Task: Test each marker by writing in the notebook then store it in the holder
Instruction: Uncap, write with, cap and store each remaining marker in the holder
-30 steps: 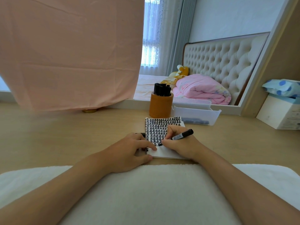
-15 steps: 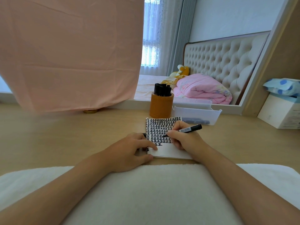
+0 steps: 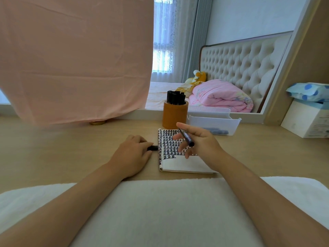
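right hand (image 3: 201,143) — lifted off notebook (image 3: 178,163), marker (image 3: 186,138) tip raised | left hand (image 3: 131,155) — slid left onto cap (image 3: 152,148)

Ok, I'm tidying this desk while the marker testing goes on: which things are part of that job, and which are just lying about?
In the job: marker in the right hand, cap in the left hand, notebook, holder with its markers, probably the clear tray.
Lying about: pink cloth, white box, dotted pack, white towel.
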Available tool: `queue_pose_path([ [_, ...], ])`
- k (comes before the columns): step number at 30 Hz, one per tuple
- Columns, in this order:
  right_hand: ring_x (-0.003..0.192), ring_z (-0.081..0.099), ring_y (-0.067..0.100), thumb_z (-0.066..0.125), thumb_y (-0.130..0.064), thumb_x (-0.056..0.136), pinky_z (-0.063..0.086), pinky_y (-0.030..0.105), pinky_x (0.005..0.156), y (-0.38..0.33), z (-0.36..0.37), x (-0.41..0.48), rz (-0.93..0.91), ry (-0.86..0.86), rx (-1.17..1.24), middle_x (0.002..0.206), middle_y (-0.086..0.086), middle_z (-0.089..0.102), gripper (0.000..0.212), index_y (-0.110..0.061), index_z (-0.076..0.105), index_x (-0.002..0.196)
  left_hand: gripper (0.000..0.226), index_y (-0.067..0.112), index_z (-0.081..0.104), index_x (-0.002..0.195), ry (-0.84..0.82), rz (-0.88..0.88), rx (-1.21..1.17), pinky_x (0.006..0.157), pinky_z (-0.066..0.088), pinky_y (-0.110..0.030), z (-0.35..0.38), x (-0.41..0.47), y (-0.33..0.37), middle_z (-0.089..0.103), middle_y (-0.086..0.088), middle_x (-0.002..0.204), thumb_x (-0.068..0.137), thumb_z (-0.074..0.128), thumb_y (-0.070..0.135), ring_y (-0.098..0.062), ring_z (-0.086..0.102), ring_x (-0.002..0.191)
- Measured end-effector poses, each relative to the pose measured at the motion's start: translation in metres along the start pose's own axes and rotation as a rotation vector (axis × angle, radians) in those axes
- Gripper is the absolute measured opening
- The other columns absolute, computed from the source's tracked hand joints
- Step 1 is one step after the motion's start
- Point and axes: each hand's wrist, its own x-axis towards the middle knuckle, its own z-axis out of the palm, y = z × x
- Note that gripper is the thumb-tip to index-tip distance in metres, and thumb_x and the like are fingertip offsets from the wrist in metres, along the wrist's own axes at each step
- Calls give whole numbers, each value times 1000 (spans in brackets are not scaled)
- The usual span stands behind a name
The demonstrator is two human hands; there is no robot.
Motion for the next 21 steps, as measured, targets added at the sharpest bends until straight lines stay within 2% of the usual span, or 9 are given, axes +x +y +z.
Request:
queue_pose_path([
  [2, 71, 66, 29, 29, -1, 105, 55, 36, 53, -3, 0, -2, 31, -9, 36, 109, 16, 66, 43, -17, 65, 122, 31, 31, 63, 124, -6, -6, -23, 96, 41, -36, -2, 0, 1, 55, 6, 119, 95, 54, 39, -15, 42, 114],
  [4, 65, 64, 26, 31, -4, 105, 55, 36, 52, -4, 0, -4, 16, 4, -47, 104, 13, 62, 37, -17, 65, 110, 25, 32, 66, 116, -6, -11, -46, 92, 42, -37, -3, -1, 2, 57, 6, 111, 94, 57, 38, -15, 45, 108],
  [7, 64, 59, 16, 48, -11, 102, 53, 31, 53, -4, -1, -3, -104, 84, -503, 97, 2, 60, 19, -29, 53, 104, 17, 35, 65, 108, 29, -30, -130, 84, 44, -35, -7, -2, 4, 61, 11, 96, 93, 60, 35, -12, 50, 96],
  [9, 76, 57, 9, 61, -18, 96, 52, 26, 67, -2, -2, -2, -169, 83, -810, 97, -10, 59, 28, -39, 52, 112, 15, 35, 65, 107, 73, -45, -209, 80, 45, -33, -9, -2, 7, 61, 15, 90, 93, 61, 31, -9, 52, 87],
  [10, 82, 56, 7, 65, -21, 93, 49, 24, 73, -1, -1, -3, -177, 68, -883, 100, -15, 60, 32, -40, 54, 117, 15, 34, 65, 107, 90, -44, -235, 79, 45, -32, -10, -3, 8, 60, 16, 88, 93, 61, 29, -7, 53, 84],
  [12, 93, 55, 5, 68, -24, 91, 45, 23, 81, 1, 0, -4, -197, 54, -969, 108, -15, 62, 30, -35, 63, 119, 17, 31, 66, 109, 109, -30, -269, 80, 46, -31, -11, -4, 11, 59, 19, 86, 94, 60, 27, -6, 54, 82],
  [15, 98, 55, 6, 69, -27, 91, 48, 26, 85, 4, 1, -3, -254, 79, -1051, 114, -12, 65, 26, -32, 68, 117, 18, 29, 67, 111, 123, -4, -299, 80, 46, -30, -12, -5, 14, 61, 18, 87, 95, 58, 27, -5, 54, 82],
  [21, 93, 53, 4, 70, -25, 90, 50, 30, 84, 7, 1, -2, -329, 79, -1051, 102, -19, 60, 22, -33, 69, 110, 16, 31, 68, 108, 132, 38, -338, 77, 47, -31, -14, -9, 16, 63, 16, 86, 95, 58, 28, -6, 55, 80],
])
